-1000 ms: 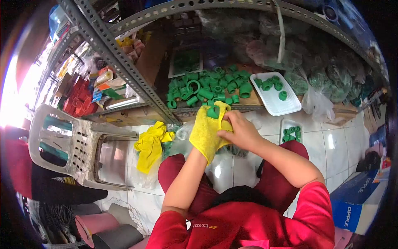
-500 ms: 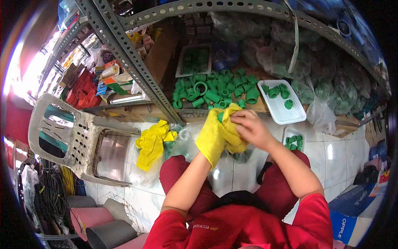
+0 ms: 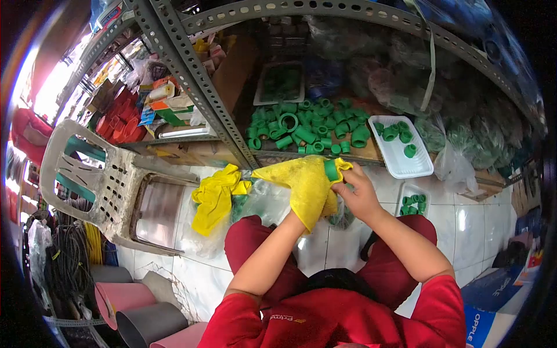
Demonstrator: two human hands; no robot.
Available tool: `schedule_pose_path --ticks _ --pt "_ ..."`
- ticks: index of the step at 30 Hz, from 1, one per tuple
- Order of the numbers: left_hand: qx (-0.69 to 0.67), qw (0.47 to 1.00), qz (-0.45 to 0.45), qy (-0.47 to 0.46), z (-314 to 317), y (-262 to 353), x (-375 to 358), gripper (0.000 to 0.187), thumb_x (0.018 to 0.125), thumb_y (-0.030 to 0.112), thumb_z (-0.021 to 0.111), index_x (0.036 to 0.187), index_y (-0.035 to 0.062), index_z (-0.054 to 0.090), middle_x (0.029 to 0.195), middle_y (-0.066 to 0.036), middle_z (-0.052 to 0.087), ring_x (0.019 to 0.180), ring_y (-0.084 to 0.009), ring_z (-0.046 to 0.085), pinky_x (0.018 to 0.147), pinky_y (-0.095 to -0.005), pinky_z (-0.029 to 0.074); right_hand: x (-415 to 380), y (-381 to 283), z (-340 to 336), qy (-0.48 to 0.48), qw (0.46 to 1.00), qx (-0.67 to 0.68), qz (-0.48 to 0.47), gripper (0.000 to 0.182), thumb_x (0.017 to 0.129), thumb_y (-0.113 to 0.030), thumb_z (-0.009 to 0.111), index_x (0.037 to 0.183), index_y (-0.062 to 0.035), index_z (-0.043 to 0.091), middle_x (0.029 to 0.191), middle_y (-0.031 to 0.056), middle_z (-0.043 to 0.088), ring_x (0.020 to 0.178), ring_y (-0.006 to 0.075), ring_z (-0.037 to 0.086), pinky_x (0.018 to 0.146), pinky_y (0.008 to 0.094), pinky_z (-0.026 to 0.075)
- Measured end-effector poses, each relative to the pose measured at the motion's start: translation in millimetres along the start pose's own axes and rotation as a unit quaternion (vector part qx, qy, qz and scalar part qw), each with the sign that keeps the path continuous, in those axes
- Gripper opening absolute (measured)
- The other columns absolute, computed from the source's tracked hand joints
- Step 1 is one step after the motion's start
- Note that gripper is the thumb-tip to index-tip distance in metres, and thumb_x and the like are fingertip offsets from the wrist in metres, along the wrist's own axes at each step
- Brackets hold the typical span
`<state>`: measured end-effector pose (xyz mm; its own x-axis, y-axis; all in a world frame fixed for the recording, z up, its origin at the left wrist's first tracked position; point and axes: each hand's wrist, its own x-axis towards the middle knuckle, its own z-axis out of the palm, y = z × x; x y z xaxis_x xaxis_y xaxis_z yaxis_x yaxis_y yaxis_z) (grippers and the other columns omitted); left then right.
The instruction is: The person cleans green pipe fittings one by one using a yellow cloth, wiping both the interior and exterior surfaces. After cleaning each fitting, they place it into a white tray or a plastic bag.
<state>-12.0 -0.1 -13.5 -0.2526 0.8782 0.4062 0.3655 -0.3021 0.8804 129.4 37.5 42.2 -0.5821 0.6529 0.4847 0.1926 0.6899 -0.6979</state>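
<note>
A yellow cloth (image 3: 304,184) drapes over my left hand (image 3: 313,200) and hides its fingers, which are closed in the cloth. Out of the cloth's right side shows a green pipe fitting (image 3: 331,170), partly wrapped by it. My right hand (image 3: 357,191) is closed on the fitting and the cloth edge around it, thumb below. Behind my hands, a heap of green pipe fittings (image 3: 307,124) lies on the low shelf. To the right, a white tray (image 3: 406,163) holds several more fittings.
A smaller clear tray (image 3: 400,204) with fittings sits on the tiled floor by my right knee. Left of my knees lie yellow cloths (image 3: 212,200) and clear plastic. A worn plastic chair (image 3: 110,188) stands left, beside a perforated metal shelf post (image 3: 194,75).
My right hand has shifted slightly right and down. The cloth has been turned, one corner now sticking out left, and more of the green fitting shows at its right end.
</note>
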Motion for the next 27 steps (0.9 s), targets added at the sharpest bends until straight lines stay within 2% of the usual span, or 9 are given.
schedule_pose_path --ticks 3,5,8,9,11,14,17,20,27 --pt "-0.056 0.997 -0.035 -0.049 -2 15 4 0.035 0.076 0.024 0.058 0.106 0.0055 0.051 0.099 -0.011 0.054 0.092 -0.0261 0.051 0.081 -0.0343 0.040 3 -5 -1 -0.033 0.989 0.111 0.097 0.026 0.078 -0.015 0.059 0.100 -0.0027 0.056 0.092 0.0089 0.052 0.086 0.0201 0.052 0.074 0.0271 0.040" --pt "-0.106 0.992 -0.042 -0.063 5 3 6 0.036 0.078 0.023 0.057 0.108 0.0055 0.049 0.101 -0.010 0.053 0.094 -0.0244 0.050 0.082 -0.0335 0.040 5 -6 0 -0.023 0.836 0.464 0.292 0.024 0.077 -0.014 0.060 0.097 -0.0011 0.057 0.088 0.0065 0.052 0.083 0.0154 0.051 0.075 0.0249 0.039" --pt "-0.205 0.975 -0.054 -0.071 10 -4 3 0.037 0.081 0.022 0.055 0.112 0.0058 0.046 0.106 -0.008 0.051 0.096 -0.0217 0.049 0.084 -0.0324 0.039 5 -11 -2 -0.002 0.793 0.534 0.292 0.019 0.077 -0.013 0.060 0.093 -0.0018 0.058 0.087 0.0062 0.052 0.082 0.0174 0.051 0.075 0.0255 0.038" --pt "-0.256 0.962 -0.066 -0.062 11 -2 2 0.037 0.082 0.022 0.054 0.114 0.0060 0.043 0.107 -0.007 0.051 0.097 -0.0206 0.049 0.085 -0.0322 0.039 5 -7 -6 -0.001 0.794 0.533 0.292 0.019 0.077 -0.013 0.060 0.093 -0.0018 0.058 0.087 0.0062 0.052 0.082 0.0174 0.051 0.075 0.0255 0.038" --pt "-0.213 0.973 -0.060 -0.060 7 -3 -5 0.037 0.084 0.021 0.052 0.116 0.0061 0.042 0.108 -0.007 0.050 0.098 -0.0198 0.048 0.087 -0.0317 0.038 6 2 -18 -0.104 0.977 0.145 0.114 0.016 0.078 -0.011 0.058 0.091 -0.0032 0.059 0.088 0.0055 0.052 0.083 0.0188 0.051 0.074 0.0268 0.039" --pt "-0.301 0.942 -0.130 -0.069 -1 -4 -3 0.032 0.086 0.022 0.049 0.114 0.0063 0.043 0.106 -0.006 0.051 0.095 -0.0178 0.050 0.085 -0.0308 0.040 13 4 -34 -0.152 0.978 -0.140 -0.027 0.016 0.078 -0.009 0.056 0.093 -0.0033 0.058 0.088 0.0059 0.052 0.083 0.0195 0.051 0.073 0.0275 0.040" --pt "-0.546 0.756 -0.358 -0.039 -8 25 15 0.019 0.087 0.023 0.047 0.095 0.0071 0.053 0.087 -0.005 0.056 0.078 -0.0153 0.056 0.071 -0.0296 0.048 10 9 -41 -0.057 0.993 -0.095 -0.028 0.015 0.079 -0.006 0.053 0.093 -0.0020 0.058 0.089 0.0063 0.052 0.084 0.0192 0.051 0.073 0.0271 0.040" --pt "-0.621 0.685 -0.372 -0.081 -17 13 18 0.019 0.087 0.024 0.047 0.094 0.0072 0.054 0.083 -0.005 0.057 0.074 -0.0164 0.057 0.068 -0.0301 0.049 15 16 -49 0.019 0.995 0.082 0.057 0.016 0.080 -0.002 0.051 0.094 -0.0008 0.057 0.091 0.0067 0.052 0.085 0.0195 0.052 0.074 0.0259 0.040" --pt "-0.445 0.768 -0.460 0.005 -13 62 21 0.021 0.086 0.022 0.048 0.100 0.0080 0.053 0.093 -0.005 0.057 0.082 -0.0150 0.055 0.069 -0.0274 0.046 13 3 -34 -0.060 0.996 0.054 0.026 0.020 0.079 -0.006 0.054 0.098 0.0006 0.053 0.102 0.0131 0.050 0.099 0.0278 0.049 0.083 0.0300 0.039"
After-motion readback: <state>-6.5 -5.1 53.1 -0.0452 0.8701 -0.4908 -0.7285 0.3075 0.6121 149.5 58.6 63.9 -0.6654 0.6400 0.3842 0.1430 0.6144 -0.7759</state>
